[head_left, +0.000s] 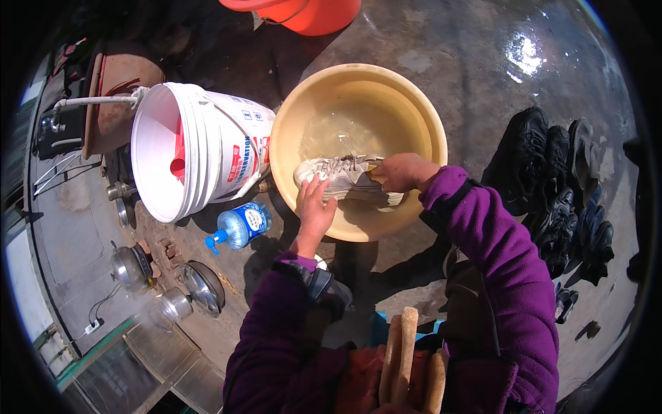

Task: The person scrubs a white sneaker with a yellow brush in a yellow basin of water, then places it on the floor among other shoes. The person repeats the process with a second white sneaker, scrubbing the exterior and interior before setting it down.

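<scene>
A pale sneaker [345, 176] with laces lies across a yellow plastic basin [289, 117], over shallow, clear water. My left hand [315, 212] grips the toe end, its fingers and thumb spread along the shoe's near side. At the shoe's opening, toward the heel, my right hand [407, 172] is closed. A small yellowish piece [373, 168] shows by its fingertips; whether it is a brush or part of the shoe I cannot tell. Both forearms wear purple fleece sleeves.
Left of the basin, a white bucket [200, 148] lies tilted with something red inside, near a blue pump bottle [238, 226]. Several dark shoes [552, 165] stand at the right. An orange-red tub [310, 15] is at the far side. Pale rods [403, 352] rise near my lap.
</scene>
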`<state>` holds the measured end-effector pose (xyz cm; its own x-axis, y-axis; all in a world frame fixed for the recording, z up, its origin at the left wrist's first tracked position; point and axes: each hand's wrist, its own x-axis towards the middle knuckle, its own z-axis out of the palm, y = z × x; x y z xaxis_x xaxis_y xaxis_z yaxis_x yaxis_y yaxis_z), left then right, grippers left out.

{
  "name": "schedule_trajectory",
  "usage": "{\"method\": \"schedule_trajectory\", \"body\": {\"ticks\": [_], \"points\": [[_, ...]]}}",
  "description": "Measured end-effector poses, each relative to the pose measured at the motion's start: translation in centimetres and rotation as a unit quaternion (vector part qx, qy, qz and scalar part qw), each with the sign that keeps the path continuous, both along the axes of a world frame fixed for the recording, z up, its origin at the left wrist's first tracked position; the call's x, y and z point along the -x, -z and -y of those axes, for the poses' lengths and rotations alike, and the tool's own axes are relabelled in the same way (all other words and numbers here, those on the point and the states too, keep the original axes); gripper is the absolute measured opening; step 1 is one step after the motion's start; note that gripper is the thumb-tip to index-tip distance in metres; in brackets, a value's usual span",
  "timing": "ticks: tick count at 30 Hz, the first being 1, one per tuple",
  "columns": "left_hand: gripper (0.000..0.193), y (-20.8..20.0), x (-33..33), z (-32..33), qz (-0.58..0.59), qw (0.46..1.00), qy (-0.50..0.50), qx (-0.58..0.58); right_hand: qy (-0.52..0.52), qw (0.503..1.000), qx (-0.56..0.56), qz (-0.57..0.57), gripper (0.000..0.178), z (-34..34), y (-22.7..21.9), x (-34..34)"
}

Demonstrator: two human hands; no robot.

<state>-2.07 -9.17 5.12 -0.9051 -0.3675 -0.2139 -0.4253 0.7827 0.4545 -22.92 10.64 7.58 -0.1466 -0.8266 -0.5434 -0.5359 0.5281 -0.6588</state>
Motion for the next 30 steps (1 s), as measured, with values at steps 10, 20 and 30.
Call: {"method": "schedule_trajectory", "body": {"ticks": [10, 20, 30], "points": [[0.086, -1.4, -0.2, -1.7, -0.062, 0.669, -0.521, -0.527, 0.107, 0.992, -0.014, -0.063, 0.045, 0.3, 1.7, -4.0], [0.111, 2.8, 3.2, 0.5, 0.051, 0.605, -0.480, -0.633, 0.046, 0.999, -0.001, -0.024, 0.033, 0.6, 0.8, -4.0], [0.099, 2.1, 4.6, -1.6, 0.038, 0.682, -0.417, -0.599, 0.252, 0.968, 0.015, 0.004, 0.034, 2.5, 3.6, -6.9]]}}
